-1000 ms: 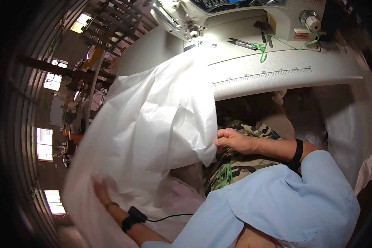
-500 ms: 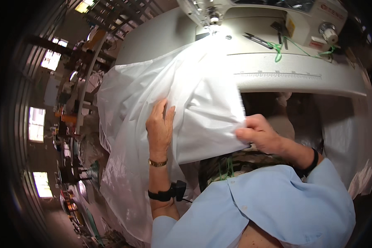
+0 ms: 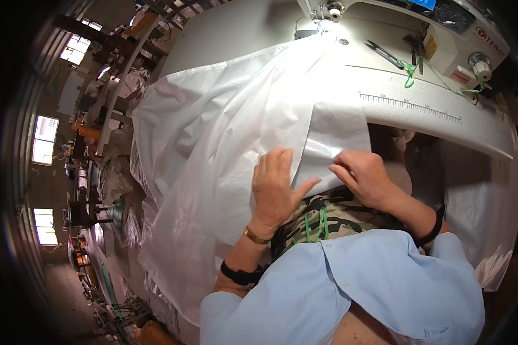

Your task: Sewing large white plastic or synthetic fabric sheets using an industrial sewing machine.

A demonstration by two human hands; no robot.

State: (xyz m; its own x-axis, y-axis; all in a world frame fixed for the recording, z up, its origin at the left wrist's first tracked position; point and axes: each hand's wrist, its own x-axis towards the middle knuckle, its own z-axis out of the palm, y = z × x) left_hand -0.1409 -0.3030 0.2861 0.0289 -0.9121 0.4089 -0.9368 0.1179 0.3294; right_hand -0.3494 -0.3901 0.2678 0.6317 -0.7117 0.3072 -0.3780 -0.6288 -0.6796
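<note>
1. The left hand (image 3: pixel 274 187) lies on the white sheet (image 3: pixel 213 132); its four fingers are close together and stretched flat, and the thumb stands apart, pointing toward the right hand (image 3: pixel 364 175).
2. The right hand is bent, with thumb and first finger near to each other at the folded part of the sheet. I cannot tell if they are clamped on it.
3. The sheet runs from under the left fingers up to the needle area of the sewing machine (image 3: pixel 460 49), ahead of both hands. To the left of the left fingers it hangs down in wide folds. Below the fingers is camouflage cloth (image 3: pixel 351 221) on the lap.
4. In my judgement, the sheet could slip or twist, because the flat left fingers only press and its hanging part is heavy on one side.
5. A fold between the two hands may be caught double, if the layers are not smoothed.
6. Ahead of the right fingers, the snips (image 3: pixel 384 53) and green string (image 3: pixel 409 75) lie on the table (image 3: pixel 224 34); a sideways-swept sheet could perhaps snag there.
</note>
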